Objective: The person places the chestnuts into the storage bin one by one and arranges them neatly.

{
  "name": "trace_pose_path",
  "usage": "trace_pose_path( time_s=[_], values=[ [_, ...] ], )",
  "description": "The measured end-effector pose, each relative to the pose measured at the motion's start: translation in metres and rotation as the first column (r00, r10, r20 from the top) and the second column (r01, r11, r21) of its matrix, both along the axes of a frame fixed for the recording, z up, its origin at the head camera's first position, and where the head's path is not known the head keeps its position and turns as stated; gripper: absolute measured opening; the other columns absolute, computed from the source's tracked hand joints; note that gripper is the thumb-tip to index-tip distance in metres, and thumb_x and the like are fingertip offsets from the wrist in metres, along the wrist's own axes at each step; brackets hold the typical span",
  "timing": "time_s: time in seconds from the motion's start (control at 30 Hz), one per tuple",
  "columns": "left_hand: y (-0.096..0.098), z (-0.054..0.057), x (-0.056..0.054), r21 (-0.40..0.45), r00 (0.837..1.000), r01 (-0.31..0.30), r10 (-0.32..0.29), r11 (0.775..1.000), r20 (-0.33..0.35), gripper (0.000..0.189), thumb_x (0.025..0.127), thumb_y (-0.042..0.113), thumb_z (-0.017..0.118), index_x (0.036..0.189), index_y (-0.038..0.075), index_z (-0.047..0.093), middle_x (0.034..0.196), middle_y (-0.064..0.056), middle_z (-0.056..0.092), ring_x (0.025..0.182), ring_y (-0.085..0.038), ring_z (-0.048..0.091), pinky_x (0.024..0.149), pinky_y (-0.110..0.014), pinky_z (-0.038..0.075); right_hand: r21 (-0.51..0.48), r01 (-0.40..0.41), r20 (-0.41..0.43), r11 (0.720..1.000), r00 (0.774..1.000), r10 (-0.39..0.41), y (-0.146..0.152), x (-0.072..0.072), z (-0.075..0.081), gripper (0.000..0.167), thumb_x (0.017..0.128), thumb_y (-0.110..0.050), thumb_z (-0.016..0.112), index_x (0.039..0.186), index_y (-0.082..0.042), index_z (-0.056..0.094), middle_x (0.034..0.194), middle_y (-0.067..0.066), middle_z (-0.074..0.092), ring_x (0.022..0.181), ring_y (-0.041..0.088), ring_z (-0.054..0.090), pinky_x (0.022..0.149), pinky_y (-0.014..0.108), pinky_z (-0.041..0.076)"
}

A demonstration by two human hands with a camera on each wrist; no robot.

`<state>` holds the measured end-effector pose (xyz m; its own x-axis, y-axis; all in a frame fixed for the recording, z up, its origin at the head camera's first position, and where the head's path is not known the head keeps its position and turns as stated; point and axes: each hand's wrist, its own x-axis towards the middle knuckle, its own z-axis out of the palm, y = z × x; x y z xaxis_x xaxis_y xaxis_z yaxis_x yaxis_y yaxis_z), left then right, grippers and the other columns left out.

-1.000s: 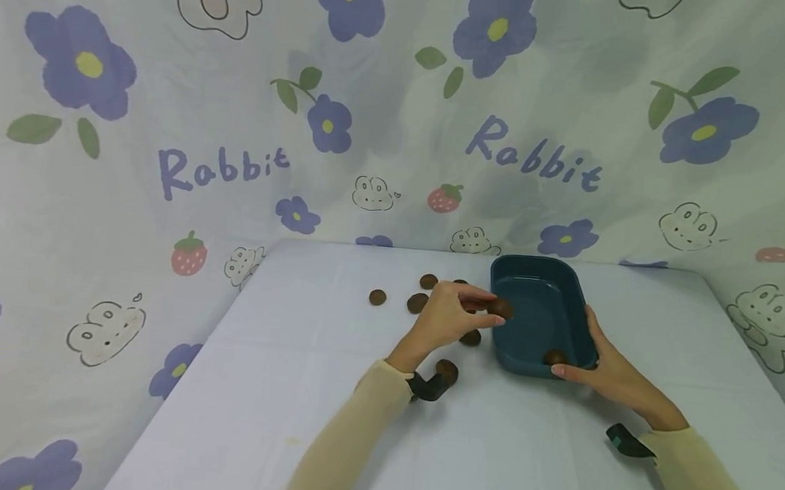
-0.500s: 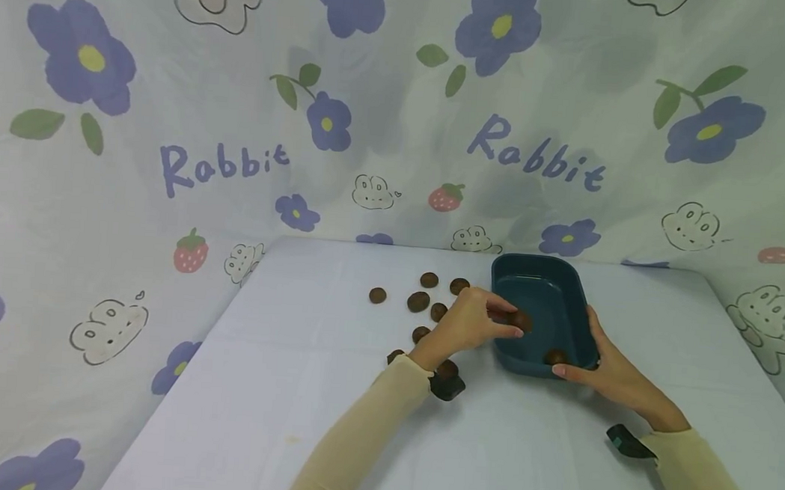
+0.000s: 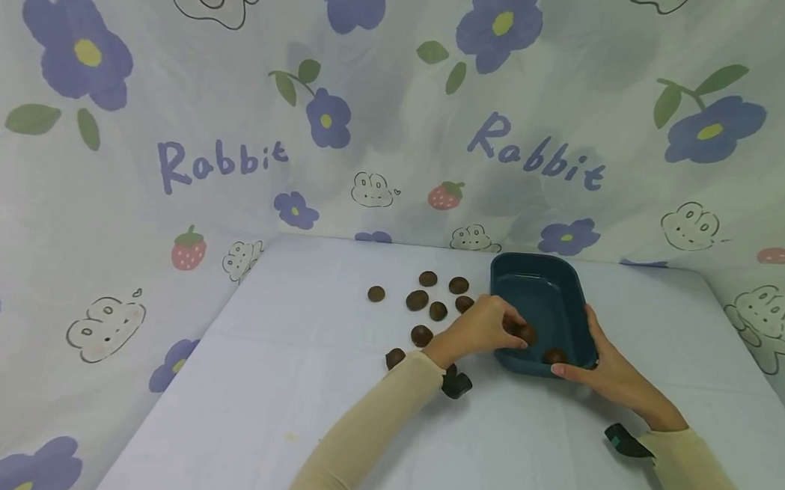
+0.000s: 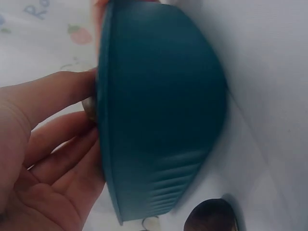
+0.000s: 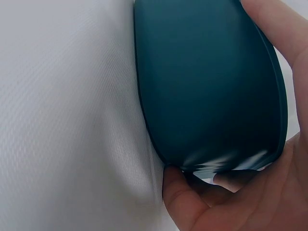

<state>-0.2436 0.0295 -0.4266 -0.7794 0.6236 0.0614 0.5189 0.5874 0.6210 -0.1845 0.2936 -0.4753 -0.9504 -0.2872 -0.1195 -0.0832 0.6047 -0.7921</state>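
My left hand [image 3: 485,326] pinches a brown chestnut [image 3: 526,334] between thumb and fingers, over the left rim of a dark teal baking dish [image 3: 538,263]. Whether a second one sits behind the fingers I cannot tell. In the left wrist view the dish's outer wall [image 4: 163,96] hides most of the fingertips. My right hand [image 3: 617,375] grips the dish at its near right corner, thumb on the near rim. The right wrist view has its fingers wrapped low around the dish's wall [image 5: 207,86]. Another chestnut [image 3: 554,356] lies inside, by that thumb.
Several loose chestnuts [image 3: 417,300] lie on the white table [image 3: 255,386] left of the dish. One chestnut [image 3: 395,359] is close to the left sleeve [image 3: 367,431], and another is partly hidden by that wrist. A patterned cloth [image 3: 399,140] hangs behind the table.
My left hand has moved right and nearer, carrying the chestnut from the dish's left rim to over its inside. My right hand and the dish have stayed put.
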Motion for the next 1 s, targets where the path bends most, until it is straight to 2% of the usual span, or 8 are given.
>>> trace_pose_path(
  time_s=[0.13, 0.3, 0.47, 0.63, 0.8, 1.0],
  values=[
    [0.005, -0.002, 0.000, -0.054, 0.999, 0.028, -0.030, 0.998, -0.039, 0.030, 0.085, 0.024, 0.087, 0.111, 0.011, 0.080, 0.107, 0.003, 0.080, 0.084, 0.004, 0.066, 0.073, -0.007, 0.049, -0.002, -0.006, -0.001, 1.000, 1.000, 0.006, -0.001, 0.000, 0.000, 0.126, 0.091, -0.039, 0.076, 0.161, -0.026, -0.029, 0.172, 0.019, -0.021, 0.152, 0.065, 0.002, 0.102, 0.088, 0.021],
    [0.012, -0.001, 0.001, -0.160, 0.995, 0.030, -0.045, 0.987, -0.091, 0.030, 0.086, 0.028, 0.086, 0.112, 0.013, 0.080, 0.106, 0.006, 0.080, 0.080, 0.002, 0.060, 0.069, -0.010, 0.046, -0.013, -0.007, -0.004, 1.000, 1.000, 0.007, 0.000, 0.001, 0.000, 0.126, 0.091, -0.038, 0.076, 0.160, -0.027, -0.029, 0.172, 0.018, -0.021, 0.153, 0.064, 0.000, 0.102, 0.088, 0.020],
    [0.019, 0.001, 0.003, -0.242, 0.995, 0.029, -0.051, 0.970, -0.083, 0.027, 0.087, 0.030, 0.085, 0.110, 0.016, 0.081, 0.097, 0.009, 0.078, 0.077, -0.001, 0.060, 0.064, -0.012, 0.046, -0.018, -0.002, -0.002, 1.000, 1.000, 0.002, 0.000, 0.002, 0.000, 0.127, 0.091, -0.038, 0.077, 0.160, -0.029, -0.029, 0.172, 0.017, -0.022, 0.154, 0.063, -0.001, 0.103, 0.089, 0.018],
    [0.027, 0.000, 0.004, -0.315, 0.996, 0.031, -0.054, 0.949, -0.066, 0.026, 0.086, 0.031, 0.086, 0.108, 0.018, 0.081, 0.097, 0.010, 0.076, 0.083, -0.002, 0.061, 0.067, -0.014, 0.048, -0.019, -0.002, -0.004, 1.000, 1.000, 0.002, 0.000, 0.003, 0.000, 0.127, 0.091, -0.038, 0.077, 0.160, -0.027, -0.029, 0.172, 0.017, -0.022, 0.153, 0.063, -0.002, 0.103, 0.088, 0.018],
    [0.031, -0.005, 0.005, -0.351, 0.994, 0.045, -0.075, 0.935, -0.073, 0.017, 0.086, 0.026, 0.087, 0.100, 0.018, 0.081, 0.095, 0.009, 0.076, 0.083, -0.003, 0.061, 0.068, -0.014, 0.048, -0.022, -0.007, -0.012, 1.000, 1.000, 0.007, 0.000, 0.004, -0.001, 0.127, 0.091, -0.038, 0.077, 0.161, -0.028, -0.028, 0.172, 0.018, -0.021, 0.153, 0.063, -0.001, 0.104, 0.088, 0.018],
    [0.036, -0.006, 0.004, -0.351, 0.992, 0.064, -0.099, 0.934, -0.082, 0.018, 0.084, 0.023, 0.088, 0.100, 0.016, 0.081, 0.098, 0.007, 0.078, 0.081, -0.002, 0.066, 0.069, -0.012, 0.050, -0.014, -0.006, -0.023, 1.000, 1.000, 0.006, 0.003, 0.003, -0.004, 0.127, 0.091, -0.038, 0.077, 0.161, -0.028, -0.028, 0.172, 0.017, -0.021, 0.153, 0.063, -0.001, 0.104, 0.088, 0.018]
  ],
)
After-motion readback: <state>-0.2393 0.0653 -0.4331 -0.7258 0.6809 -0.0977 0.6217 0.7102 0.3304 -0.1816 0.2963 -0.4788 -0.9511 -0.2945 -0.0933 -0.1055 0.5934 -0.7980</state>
